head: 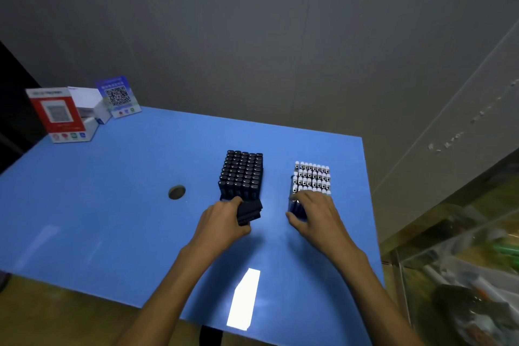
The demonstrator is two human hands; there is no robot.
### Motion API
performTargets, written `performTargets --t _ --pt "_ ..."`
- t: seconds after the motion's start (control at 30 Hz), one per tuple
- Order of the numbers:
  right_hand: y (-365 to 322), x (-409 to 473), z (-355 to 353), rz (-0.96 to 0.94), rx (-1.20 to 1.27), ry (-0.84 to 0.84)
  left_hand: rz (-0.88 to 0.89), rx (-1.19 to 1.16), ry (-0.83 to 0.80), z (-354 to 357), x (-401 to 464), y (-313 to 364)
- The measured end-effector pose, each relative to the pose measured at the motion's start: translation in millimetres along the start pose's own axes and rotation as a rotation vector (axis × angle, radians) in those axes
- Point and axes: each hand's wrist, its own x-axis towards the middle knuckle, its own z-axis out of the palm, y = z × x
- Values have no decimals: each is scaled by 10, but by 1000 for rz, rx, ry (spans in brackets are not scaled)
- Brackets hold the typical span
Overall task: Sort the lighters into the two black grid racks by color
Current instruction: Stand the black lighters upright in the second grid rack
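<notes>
Two packed blocks of upright lighters stand on the blue table (112, 205). The left block (243, 174) holds black-capped dark lighters. The right block (311, 177) holds white-capped lighters with blue bodies. My left hand (224, 219) grips a bundle of dark lighters (250, 212) lying just in front of the left block. My right hand (314, 212) curls round the front row of blue lighters (295, 206) at the near side of the right block. The racks themselves are hidden under the lighters.
A round hole (177, 192) lies in the tabletop left of the blocks. QR-code stands and small boxes (81, 109) sit at the far left corner. A glass case (463, 275) stands right of the table. A bright reflection (244, 298) marks the near edge.
</notes>
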Motion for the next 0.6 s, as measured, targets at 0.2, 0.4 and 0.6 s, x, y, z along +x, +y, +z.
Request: performTargets --t 0.2,0.4,0.6 --pt "-714 239 220 55 203 -45 63 -8 -55 -207 71 -563" --pt "-1305 474 400 185 421 -53 135 15 -119 -429 173 -997" --pt "-1660 581 558 323 456 -102 224 36 -151 -532 227 -1186"
